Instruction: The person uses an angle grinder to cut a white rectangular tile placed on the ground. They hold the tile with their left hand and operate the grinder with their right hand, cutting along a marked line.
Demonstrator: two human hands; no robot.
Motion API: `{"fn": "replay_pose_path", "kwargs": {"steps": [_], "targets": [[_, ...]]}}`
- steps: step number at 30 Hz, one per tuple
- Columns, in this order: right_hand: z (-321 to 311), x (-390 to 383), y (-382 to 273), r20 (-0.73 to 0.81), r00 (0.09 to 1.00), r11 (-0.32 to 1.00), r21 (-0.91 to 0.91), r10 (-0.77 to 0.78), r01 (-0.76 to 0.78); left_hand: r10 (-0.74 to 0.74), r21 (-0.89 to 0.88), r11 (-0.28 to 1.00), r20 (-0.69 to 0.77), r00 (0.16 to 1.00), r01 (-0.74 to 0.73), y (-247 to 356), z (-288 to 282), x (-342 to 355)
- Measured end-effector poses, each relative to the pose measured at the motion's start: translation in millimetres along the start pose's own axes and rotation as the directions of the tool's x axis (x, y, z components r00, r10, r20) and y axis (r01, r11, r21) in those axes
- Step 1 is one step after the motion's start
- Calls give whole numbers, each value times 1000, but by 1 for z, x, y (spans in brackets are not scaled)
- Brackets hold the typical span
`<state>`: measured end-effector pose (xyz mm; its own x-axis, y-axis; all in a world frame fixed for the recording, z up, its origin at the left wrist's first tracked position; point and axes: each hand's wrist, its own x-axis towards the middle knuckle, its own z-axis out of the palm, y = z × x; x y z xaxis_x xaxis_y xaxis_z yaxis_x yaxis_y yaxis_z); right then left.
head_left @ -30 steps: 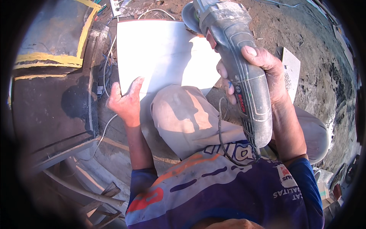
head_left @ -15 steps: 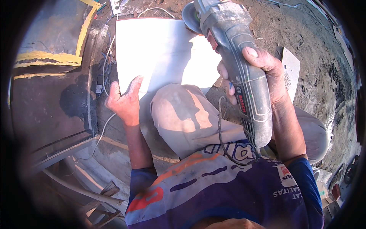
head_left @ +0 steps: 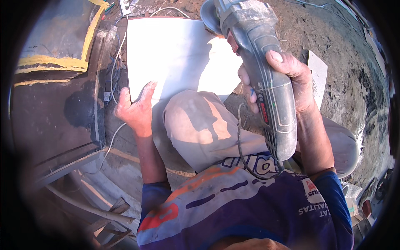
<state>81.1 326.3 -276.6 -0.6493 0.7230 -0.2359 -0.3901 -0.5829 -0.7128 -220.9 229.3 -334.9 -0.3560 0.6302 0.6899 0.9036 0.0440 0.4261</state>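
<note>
My right hand is wrapped round the dusty dark body of an angle grinder. Its disc sits at the far edge of a large white tile, near the right end. Glare and the grinder's head hide whether the disc touches the tile. At the tile's near left corner, my left hand grips the edge, its thumb and a finger showing and the rest hidden. The tile lies in front of my bent knee, partly in shadow. A dark cord loops from the grinder's rear end across my shirt.
Left of me stands a dark panel with yellow-edged parts. A white cable runs beside the tile to a power strip at the far side. Wooden pieces lie low left. A pale offcut rests on rough ground right of the grinder.
The grinder's head has shifted very slightly to the right, and the tile's far edge sits a little farther away. Both hands keep their grips.
</note>
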Motion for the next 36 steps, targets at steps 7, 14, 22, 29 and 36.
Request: {"fn": "replay_pose_path", "kwargs": {"steps": [7, 14, 22, 29, 36], "targets": [[6, 0, 0, -9, 1000, 999, -35, -3, 3, -19, -58, 998, -23, 1000, 18, 4, 1, 1], [1, 0, 1, -7, 1000, 1000, -11, -7, 7, 5, 17, 1000, -7, 1000, -5, -3, 1, 0], [-2, 2, 4, -22, 1000, 998, -67, 7, -9, 2, 1, 1000, -19, 1000, -2, -5, 1, -1], [-3, 2, 6, -9, 1000, 1000, -19, 3, -3, 5, -10, 1000, -19, 1000, -5, -4, 1, 0], [-4, 3, 7, 17, 1000, 999, -44, 5, -4, -2, -37, 999, -22, 1000, 1, -3, 1, -1]]}}
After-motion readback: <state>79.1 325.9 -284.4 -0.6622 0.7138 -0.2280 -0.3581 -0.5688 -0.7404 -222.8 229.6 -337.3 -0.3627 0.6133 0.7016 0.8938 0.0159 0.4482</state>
